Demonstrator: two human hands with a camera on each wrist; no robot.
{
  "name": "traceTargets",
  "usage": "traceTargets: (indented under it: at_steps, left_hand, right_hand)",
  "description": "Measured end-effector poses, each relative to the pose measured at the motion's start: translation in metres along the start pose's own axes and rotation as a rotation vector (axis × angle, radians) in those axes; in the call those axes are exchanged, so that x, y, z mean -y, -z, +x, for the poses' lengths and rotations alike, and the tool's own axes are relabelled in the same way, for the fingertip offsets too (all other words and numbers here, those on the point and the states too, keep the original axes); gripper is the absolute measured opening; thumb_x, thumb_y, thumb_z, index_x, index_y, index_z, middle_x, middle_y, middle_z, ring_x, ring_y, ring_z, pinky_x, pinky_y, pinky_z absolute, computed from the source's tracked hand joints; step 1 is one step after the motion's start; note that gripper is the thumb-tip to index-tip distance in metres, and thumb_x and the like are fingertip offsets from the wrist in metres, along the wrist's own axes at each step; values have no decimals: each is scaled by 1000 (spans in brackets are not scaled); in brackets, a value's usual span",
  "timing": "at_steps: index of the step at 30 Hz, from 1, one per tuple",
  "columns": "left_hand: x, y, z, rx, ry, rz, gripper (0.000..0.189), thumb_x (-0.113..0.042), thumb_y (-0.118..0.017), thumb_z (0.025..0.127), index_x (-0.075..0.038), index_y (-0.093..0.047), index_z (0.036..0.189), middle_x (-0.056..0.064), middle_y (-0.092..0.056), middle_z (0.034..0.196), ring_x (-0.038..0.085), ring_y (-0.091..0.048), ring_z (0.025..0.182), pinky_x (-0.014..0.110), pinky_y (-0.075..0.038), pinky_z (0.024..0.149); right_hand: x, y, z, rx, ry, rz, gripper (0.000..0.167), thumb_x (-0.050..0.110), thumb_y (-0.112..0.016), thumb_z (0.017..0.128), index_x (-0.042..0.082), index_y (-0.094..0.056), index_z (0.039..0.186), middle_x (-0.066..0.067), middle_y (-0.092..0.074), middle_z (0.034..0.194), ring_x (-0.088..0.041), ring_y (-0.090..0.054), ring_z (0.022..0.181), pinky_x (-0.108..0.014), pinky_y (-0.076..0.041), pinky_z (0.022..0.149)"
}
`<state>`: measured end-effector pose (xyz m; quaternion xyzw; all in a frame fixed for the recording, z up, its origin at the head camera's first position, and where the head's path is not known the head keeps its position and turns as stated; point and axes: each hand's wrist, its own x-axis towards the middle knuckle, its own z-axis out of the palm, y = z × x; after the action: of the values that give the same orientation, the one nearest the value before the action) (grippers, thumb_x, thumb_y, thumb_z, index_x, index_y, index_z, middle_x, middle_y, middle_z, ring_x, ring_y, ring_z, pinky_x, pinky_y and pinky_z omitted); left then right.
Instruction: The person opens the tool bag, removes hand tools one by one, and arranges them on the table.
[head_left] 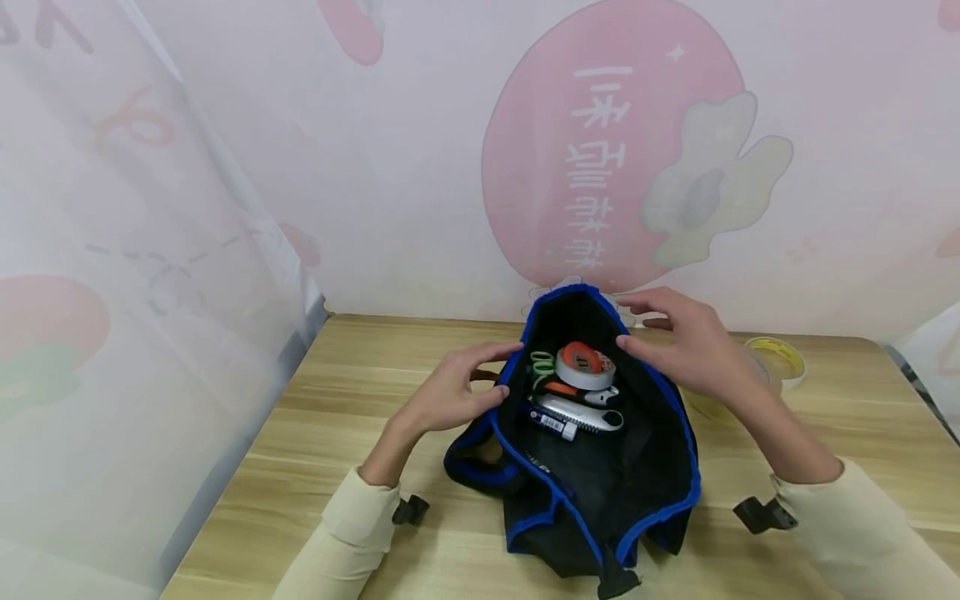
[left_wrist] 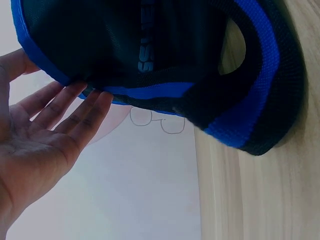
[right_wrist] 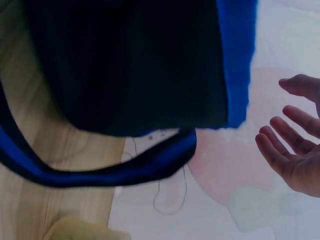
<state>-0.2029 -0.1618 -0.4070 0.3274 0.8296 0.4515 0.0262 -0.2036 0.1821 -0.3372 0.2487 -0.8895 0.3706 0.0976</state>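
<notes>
A black tool bag (head_left: 637,442) with blue trim gapes on the table. Inside it lie a white tape roll (head_left: 585,379) with an orange roll (head_left: 582,357) on top, green scissor handles (head_left: 542,365), an orange-and-black tool (head_left: 566,389), a silver utility knife (head_left: 581,414) and a dark blue item with a barcode label (head_left: 551,420). My left hand (head_left: 457,387) touches the bag's left rim with fairly straight fingers, its fingertips against the fabric in the left wrist view. Beside the right rim, my right hand (head_left: 686,342) hovers with relaxed, spread fingers, apart from the bag in the right wrist view.
Behind my right hand, clear and yellow tape rolls (head_left: 780,362) lie on the wooden table (head_left: 337,400). A printed curtain (head_left: 405,167) hangs along the table's back edge. Blue-striped strap loops (head_left: 480,467) stick out from the bag's sides.
</notes>
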Motion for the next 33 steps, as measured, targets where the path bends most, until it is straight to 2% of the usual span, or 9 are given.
traceTargets:
  at_steps: [7, 12, 18, 23, 27, 29, 33]
  left_hand:
    - [-1, 3, 0, -1, -12, 3, 59, -5, -68, 99, -6, -55, 156, 13, -58, 159, 32, -59, 143, 43, -62, 107]
    - [-2, 4, 0, -1, -11, 0, 59, -5, -68, 99, -5, -55, 156, 13, -58, 159, 33, -59, 144, 43, -62, 107]
    - [-2, 3, -1, 2, -16, -13, 59, -5, -68, 99, -5, -54, 156, 13, -58, 159, 33, -59, 143, 44, -62, 107]
    - [-1, 3, -2, -1, -16, -15, 60, -5, -68, 99, -6, -54, 157, 13, -57, 159, 33, -59, 143, 43, -62, 107]
    - [0, 2, -2, -4, -12, -7, 60, -5, -68, 98, -7, -55, 157, 12, -58, 159, 31, -60, 143, 42, -62, 107]
    - [-1, 2, -2, -6, -15, -4, 60, -5, -69, 98, -7, -55, 156, 12, -58, 159, 31, -60, 142, 42, -62, 107]
    - [-1, 1, -2, -7, -11, -4, 60, -5, -69, 97, -7, -56, 156, 12, -59, 158, 31, -61, 142, 42, -62, 106]
  right_hand:
    - [6, -20, 7, 94, 1, -11, 46, 7, -80, 95, 1, -67, 139, -20, -65, 142, -41, -68, 126, -57, -60, 105]
    - [1, -40, 13, 176, -1, 24, 45, 9, -80, 96, 2, -68, 139, -18, -69, 137, -38, -70, 124, -54, -62, 103]
    - [-11, -60, 16, 225, 15, -42, 44, 14, -80, 96, 3, -69, 137, -17, -73, 126, -36, -73, 108, -51, -64, 91]
    - [-17, -70, 16, 265, 21, -95, 45, 15, -80, 95, 3, -70, 137, -17, -73, 126, -33, -71, 104, -47, -62, 85]
    - [-23, -76, 16, 302, -9, -123, 46, 15, -80, 95, 3, -69, 138, -15, -73, 124, -30, -68, 98, -44, -58, 82]
    - [-26, -78, 16, 317, -23, -130, 46, 14, -79, 96, 2, -69, 139, -16, -73, 126, -31, -68, 100, -45, -58, 82]
    - [-33, -80, 15, 335, -44, -121, 46, 12, -77, 97, 1, -67, 140, -18, -73, 131, -36, -71, 112, -51, -62, 92]
